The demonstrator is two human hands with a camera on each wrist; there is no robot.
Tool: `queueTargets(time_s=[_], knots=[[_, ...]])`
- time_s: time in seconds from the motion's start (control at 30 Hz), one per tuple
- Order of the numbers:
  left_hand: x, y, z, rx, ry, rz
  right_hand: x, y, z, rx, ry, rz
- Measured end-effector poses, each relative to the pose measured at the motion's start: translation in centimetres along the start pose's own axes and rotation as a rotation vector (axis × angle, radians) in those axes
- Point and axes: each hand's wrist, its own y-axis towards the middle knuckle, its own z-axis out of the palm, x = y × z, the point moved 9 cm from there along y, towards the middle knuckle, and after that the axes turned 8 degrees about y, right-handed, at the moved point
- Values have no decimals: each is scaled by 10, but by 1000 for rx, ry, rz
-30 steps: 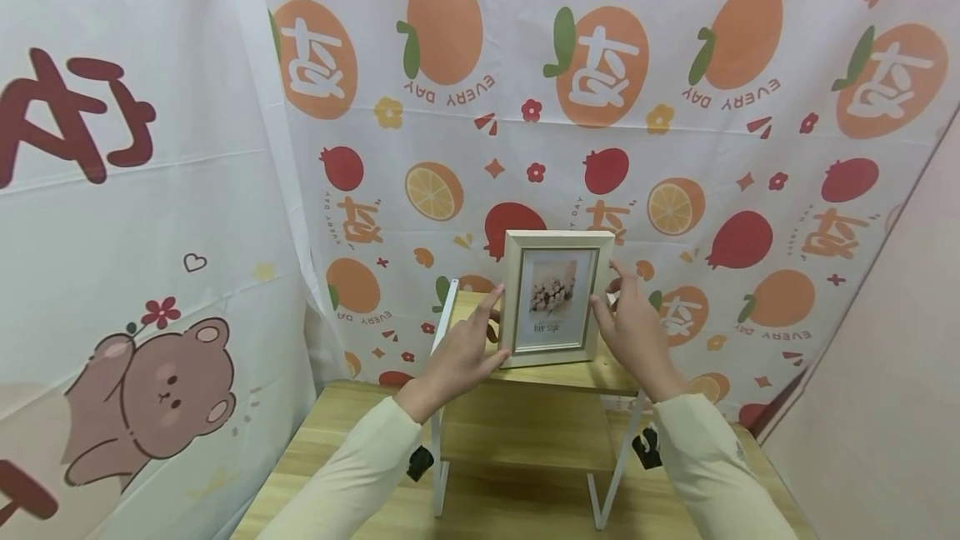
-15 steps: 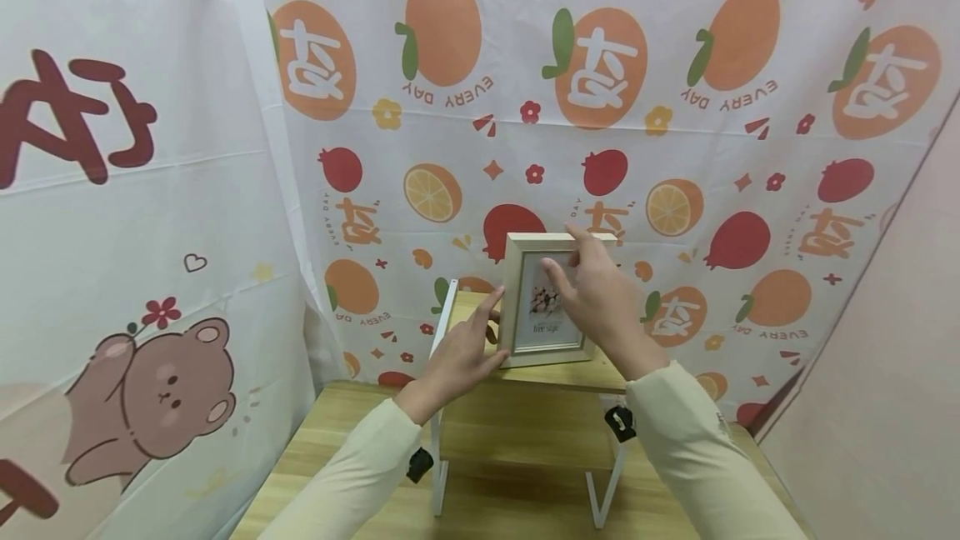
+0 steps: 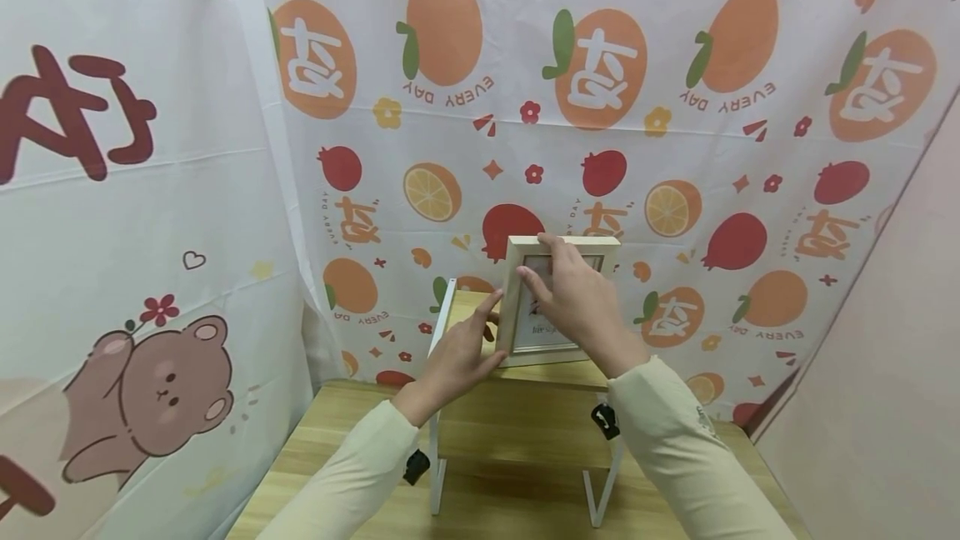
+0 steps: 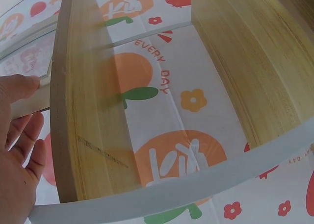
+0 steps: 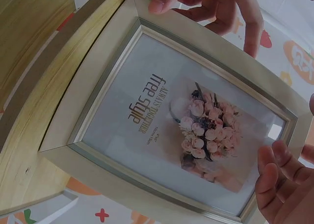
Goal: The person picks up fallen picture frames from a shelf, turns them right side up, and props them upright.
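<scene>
A cream picture frame stands upright, leaning back a little, on the top board of a small wooden shelf. Its print, a pink rose bouquet with "free style" lettering, shows fully in the right wrist view. My left hand holds the frame's left edge low down, thumb on the front and fingers at the side and behind. Across the front reaches my right hand, index finger over the top edge and thumb before the glass; it covers most of the print in the head view. The frame's back is hidden.
Below the top board is a lower wooden board, between white metal legs. The shelf stands on a wooden table. A fruit-print cloth hangs behind, and a bear-print cloth at the left.
My right hand has moved left from the frame's right edge to its top edge, across the front. The frame's top has tipped slightly. My left hand stays at the left edge.
</scene>
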Motion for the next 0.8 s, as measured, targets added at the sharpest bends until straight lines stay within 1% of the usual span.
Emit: queueTargets(time_s=[0.23, 0.33, 0.47, 0.57, 0.7, 0.8], knots=[[1, -2, 1, 9, -6, -4, 9, 1, -3, -57, -20, -60], [3, -2, 3, 29, -20, -23, 10, 1, -3, -72, -35, -67], [7, -1, 2, 59, -74, -67, 9, 1, -2, -79, -46, -75], [9, 0, 2, 79, -107, -89, 9, 1, -2, -91, -43, -86], [7, 2, 1, 80, -109, -83, 8, -1, -3, -98, -29, -95], [2, 2, 0, 63, -93, -63, 5, -3, -4, -98, -16, -91]])
